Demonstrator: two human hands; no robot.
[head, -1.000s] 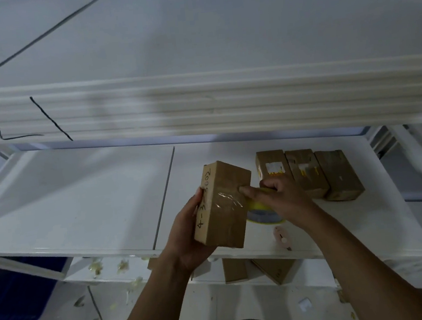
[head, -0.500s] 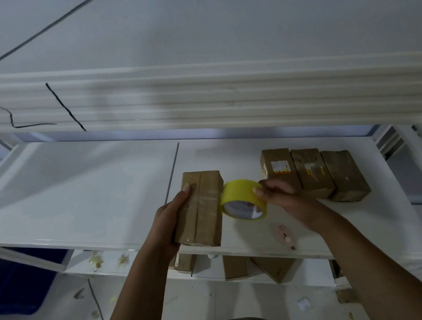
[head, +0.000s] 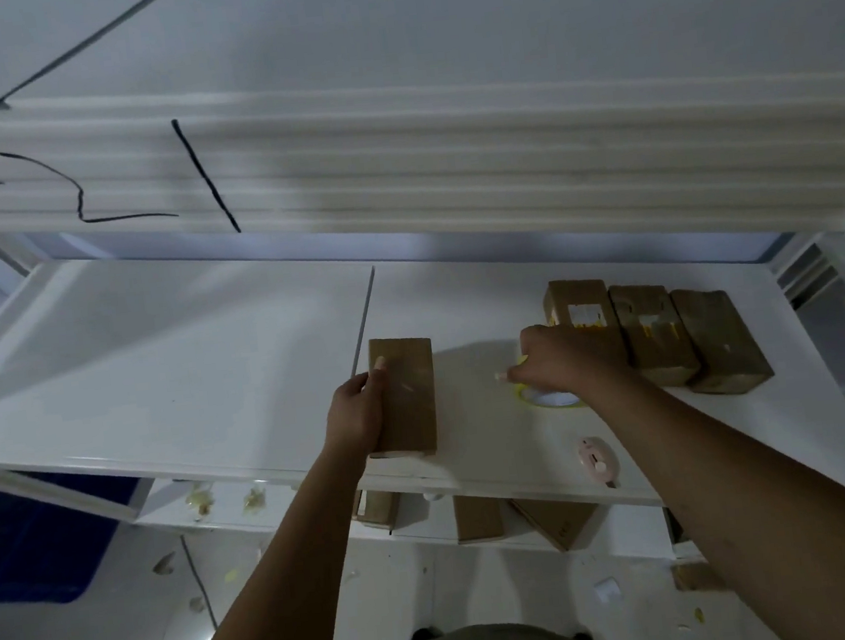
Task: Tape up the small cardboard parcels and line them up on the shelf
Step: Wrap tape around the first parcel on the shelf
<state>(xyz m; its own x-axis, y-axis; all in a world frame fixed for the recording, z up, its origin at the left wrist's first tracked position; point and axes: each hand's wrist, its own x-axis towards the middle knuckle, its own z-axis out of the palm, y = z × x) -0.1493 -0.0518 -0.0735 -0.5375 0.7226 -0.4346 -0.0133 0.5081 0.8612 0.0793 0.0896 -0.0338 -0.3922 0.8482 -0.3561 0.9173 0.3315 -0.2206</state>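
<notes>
White shelf (head: 208, 371) fills the middle of your view, under the blurred edge of an upper shelf (head: 446, 162). Your left hand (head: 357, 419) grips the parcel (head: 413, 403) along its left side, with one fingertip on its top face. The parcel lies flat near the shelf's front edge.

Your right hand (head: 564, 363) covers most of the yellow tape roll (head: 554, 400), so only its near rim and core show. I cannot tell whether your fingers clasp the roll or merely rest on it. That hand also hides the near corner of the first of the three taped parcels (head: 651, 334), which sit side by side at the right rear.

A pink cutter (head: 599, 460) lies near the front edge. The lower boxes (head: 478, 518) are cut off by the shelf above them.

Half a second ago you held the parcel and roll raised, close together. Now both are down on the shelf, apart.
</notes>
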